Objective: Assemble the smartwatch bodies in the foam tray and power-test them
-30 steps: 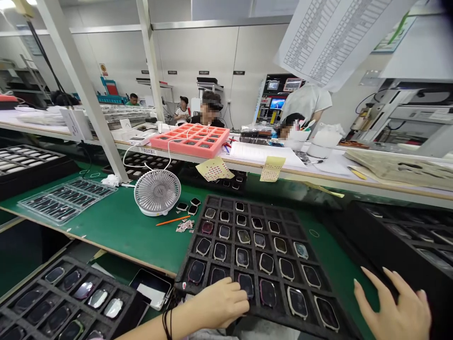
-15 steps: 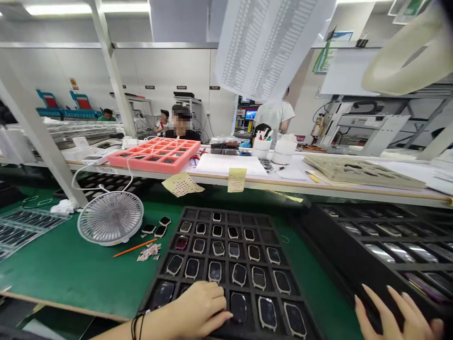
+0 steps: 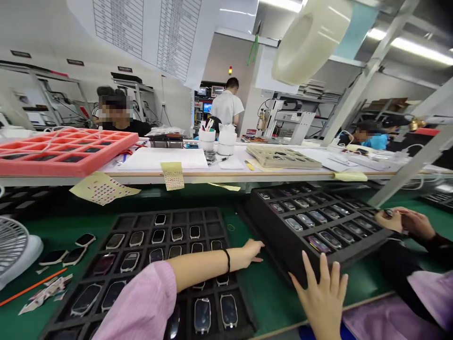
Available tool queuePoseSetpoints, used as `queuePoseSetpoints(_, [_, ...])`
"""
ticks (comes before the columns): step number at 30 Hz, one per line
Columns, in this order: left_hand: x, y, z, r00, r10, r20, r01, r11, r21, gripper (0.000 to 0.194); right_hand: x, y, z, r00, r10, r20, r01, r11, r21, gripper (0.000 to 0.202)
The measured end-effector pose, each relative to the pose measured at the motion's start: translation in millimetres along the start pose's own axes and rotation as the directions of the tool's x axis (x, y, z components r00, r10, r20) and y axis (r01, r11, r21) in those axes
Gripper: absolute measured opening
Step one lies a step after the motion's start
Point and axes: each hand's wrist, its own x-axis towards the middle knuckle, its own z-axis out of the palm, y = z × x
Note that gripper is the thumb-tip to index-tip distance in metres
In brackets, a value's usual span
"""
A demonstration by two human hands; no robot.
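A black foam tray [image 3: 249, 311] of watch-like devices lies on the green mat at centre left. My left arm crosses above it. My left hand [image 3: 252, 252] is at the side of a taller black tray stack [image 3: 269, 236] on the right; its fingers point right, partly bunched, and whether they hold anything is unclear. My right hand [image 3: 322, 288] has its fingers spread and lies at the stack's near side, with nothing in it. The stack's top tray holds several devices in compartments, one with a purple edge [image 3: 317, 244].
A co-worker's hands [image 3: 406, 221] work at the stack's far right corner. On the left are a white fan [image 3: 17, 250], an orange stick [image 3: 33, 286] and loose devices [image 3: 74, 256]. The shelf above bears a pink tray [image 3: 71, 165] and a beige tray [image 3: 283, 158].
The view has turned right. My left hand has moved from over the centre tray to the tray stack. My right hand, fingers still spread, is at the stack's near side.
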Motion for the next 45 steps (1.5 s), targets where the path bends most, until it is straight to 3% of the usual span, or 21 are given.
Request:
queuePoseSetpoints(3, [21.7, -3.4, 14.4, 0.992, -0.089, -0.087, 0.081, 0.992, -0.095, 0.013, 6.2, 0.8, -2.8, 1.000, -0.016, 0.017, 0.015, 0.999, 0.041, 0.083])
queuePoseSetpoints(10, [37.7, -0.6, 27.0, 0.952, -0.234, -0.198, 0.184, 0.953, -0.242, 0.018, 23.0, -6.8, -10.1, 0.992, 0.055, 0.110, -0.076, 0.979, 0.192, 0.079])
queuePoseSetpoints(14, [38.8, 0.1, 35.8, 0.942, -0.239, -0.235, 0.173, 0.947, -0.272, 0.034, 29.4, 5.1, -4.8, 0.999, -0.033, 0.008, 0.031, 0.988, 0.150, 0.073])
queuePoseSetpoints(17, [36.0, 1.2, 42.8, 0.953, -0.231, -0.195, 0.156, 0.928, -0.339, 0.069, 39.4, 17.8, 1.3, 0.988, -0.129, -0.089, 0.136, 0.987, 0.082, 0.073])
queuePoseSetpoints(19, [36.0, 0.5, 47.1, 0.965, -0.236, -0.117, 0.174, 0.904, -0.391, 0.078, 49.5, 24.5, 3.0, 0.985, -0.139, -0.106, 0.145, 0.988, 0.045, 0.075])
queuePoseSetpoints(23, [41.2, -9.8, 52.9, 0.970, -0.240, 0.047, 0.234, 0.852, -0.468, 0.066, 69.4, 35.4, 2.1, 0.987, -0.138, -0.082, 0.136, 0.990, -0.031, 0.078])
queuePoseSetpoints(26, [46.1, -19.7, 54.4, 0.973, -0.209, 0.097, 0.230, 0.837, -0.497, 0.063, 78.7, 44.2, 2.5, 0.997, -0.078, -0.021, 0.077, 0.995, -0.057, 0.071])
queuePoseSetpoints(30, [46.1, -19.9, 57.9, 0.983, -0.150, 0.110, 0.186, 0.827, -0.531, 0.059, 87.9, 54.3, 6.1, 0.999, 0.008, 0.052, -0.005, 0.999, -0.043, 0.064])
queuePoseSetpoints(36, [24.7, -7.3, 65.6, 0.991, -0.080, 0.111, 0.128, 0.820, -0.558, 0.052, 114.2, 66.7, 7.5, 0.996, 0.028, 0.086, -0.027, 1.000, -0.016, 0.072])
queuePoseSetpoints(45, [-11.2, -7.4, 62.8, 0.990, -0.103, 0.099, 0.141, 0.828, -0.543, 0.047, 133.3, 74.8, -4.2, 0.988, 0.019, 0.156, -0.026, 0.999, 0.043, 0.080])
